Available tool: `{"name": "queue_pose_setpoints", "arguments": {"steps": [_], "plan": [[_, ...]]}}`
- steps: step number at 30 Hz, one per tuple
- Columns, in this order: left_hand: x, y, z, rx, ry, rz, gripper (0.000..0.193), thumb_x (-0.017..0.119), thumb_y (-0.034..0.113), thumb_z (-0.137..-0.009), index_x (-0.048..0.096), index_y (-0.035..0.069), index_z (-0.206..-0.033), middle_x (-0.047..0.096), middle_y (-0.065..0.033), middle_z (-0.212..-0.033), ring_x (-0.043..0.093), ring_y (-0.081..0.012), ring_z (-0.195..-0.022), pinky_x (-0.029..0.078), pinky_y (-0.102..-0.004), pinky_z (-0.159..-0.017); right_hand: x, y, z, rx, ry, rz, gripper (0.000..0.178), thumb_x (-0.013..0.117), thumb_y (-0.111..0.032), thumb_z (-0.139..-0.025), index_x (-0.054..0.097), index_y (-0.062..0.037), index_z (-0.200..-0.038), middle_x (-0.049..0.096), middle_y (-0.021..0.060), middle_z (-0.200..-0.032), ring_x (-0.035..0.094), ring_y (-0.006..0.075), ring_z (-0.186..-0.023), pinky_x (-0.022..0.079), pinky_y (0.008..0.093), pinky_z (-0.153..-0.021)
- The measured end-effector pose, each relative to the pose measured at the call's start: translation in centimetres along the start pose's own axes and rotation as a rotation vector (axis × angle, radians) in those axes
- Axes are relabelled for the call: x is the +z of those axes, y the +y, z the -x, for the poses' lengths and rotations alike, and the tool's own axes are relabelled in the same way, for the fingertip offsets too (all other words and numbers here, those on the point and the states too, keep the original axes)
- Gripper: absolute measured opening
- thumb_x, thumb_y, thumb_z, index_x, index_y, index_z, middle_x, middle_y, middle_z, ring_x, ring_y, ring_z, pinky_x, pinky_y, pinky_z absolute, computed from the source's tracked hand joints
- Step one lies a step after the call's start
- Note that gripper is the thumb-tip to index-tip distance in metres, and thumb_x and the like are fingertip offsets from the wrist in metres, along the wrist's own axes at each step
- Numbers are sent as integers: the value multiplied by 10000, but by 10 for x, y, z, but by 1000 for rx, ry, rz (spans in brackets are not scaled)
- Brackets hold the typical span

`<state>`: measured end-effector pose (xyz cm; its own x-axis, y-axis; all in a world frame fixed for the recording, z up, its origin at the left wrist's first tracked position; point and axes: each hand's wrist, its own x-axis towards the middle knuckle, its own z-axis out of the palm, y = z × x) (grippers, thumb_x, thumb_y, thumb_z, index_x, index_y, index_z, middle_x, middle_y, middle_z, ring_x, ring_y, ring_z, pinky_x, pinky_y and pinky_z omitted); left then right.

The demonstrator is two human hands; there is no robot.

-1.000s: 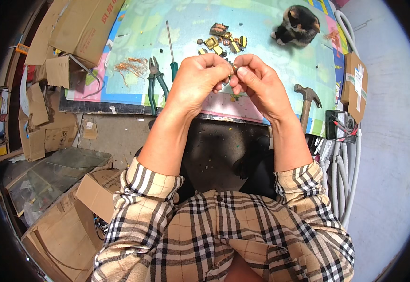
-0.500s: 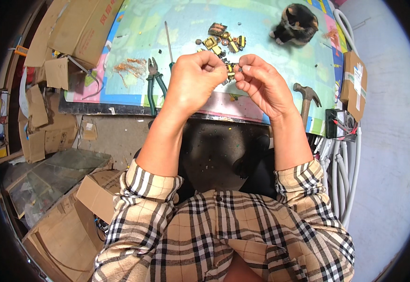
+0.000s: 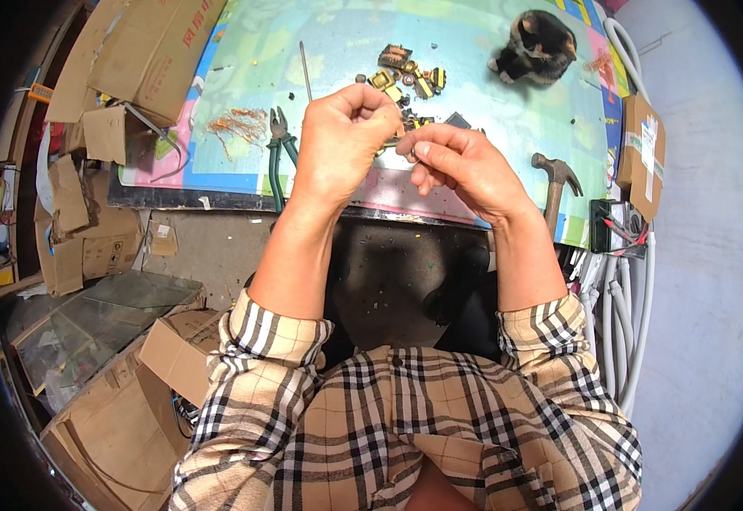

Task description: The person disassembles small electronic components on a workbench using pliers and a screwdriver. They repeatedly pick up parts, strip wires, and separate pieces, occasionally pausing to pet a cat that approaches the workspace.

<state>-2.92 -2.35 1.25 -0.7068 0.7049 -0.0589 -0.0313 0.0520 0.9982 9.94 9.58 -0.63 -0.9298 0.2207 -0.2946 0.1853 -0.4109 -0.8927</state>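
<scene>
My left hand [image 3: 347, 143] is closed in a pinch above the table's near edge; what sits between its fingertips is too small to make out. Close beside it, my right hand [image 3: 467, 167] has thumb and forefinger pressed together, their tips almost meeting the left fingers. Any piece in that pinch is hidden. Behind the hands lie several small yellow-and-black coil-like parts [image 3: 423, 86] with copper showing. A flat dark piece [image 3: 457, 120] rests just beyond the right knuckles. Green-handled pliers [image 3: 278, 162] and a screwdriver [image 3: 305, 70] lie left of my left hand.
A claw hammer [image 3: 553, 189] lies right of my right forearm. At the far right a black-and-orange cat [image 3: 543, 53] sits on the table mat [image 3: 473, 34]. Loose copper wire [image 3: 237, 124] lies at left, near a cardboard box [image 3: 146, 64]. Grey tubes [image 3: 620, 324] stand at right.
My right hand has moved left and slightly down, its fingertips turning toward the left hand. The flat dark piece behind it now shows. My left hand has shifted slightly left.
</scene>
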Motion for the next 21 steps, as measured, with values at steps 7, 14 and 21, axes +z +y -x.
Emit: {"name": "queue_pose_setpoints", "arguments": {"steps": [7,14,21], "plan": [[11,-9,1,-107,-51,93,189,619,180,-874,630,-8,-889,582,0,-716,491,-62,-592,394,-216,-544,-9,5,-5,-106,71,-100,183,631,-116,-857,667,-15,-1006,646,20,-832,576,76,-746,473,200,-675],[12,-11,2,-288,-203,196,447,493,459,-933,609,33,-865,612,-31,-732,534,-83,-566,423,-212,-498,-13,7,-9,-93,222,-184,178,627,-113,-866,662,-8,-1006,666,48,-833,587,91,-723,461,200,-645],[13,-12,2,-265,-283,74,342,659,371,-854,607,36,-812,595,-12,-702,514,-58,-543,398,-189,-468,-4,4,-9,-213,304,121,163,634,-151,-869,652,-5,-940,623,9,-765,534,68,-697,423,204,-628]]}}
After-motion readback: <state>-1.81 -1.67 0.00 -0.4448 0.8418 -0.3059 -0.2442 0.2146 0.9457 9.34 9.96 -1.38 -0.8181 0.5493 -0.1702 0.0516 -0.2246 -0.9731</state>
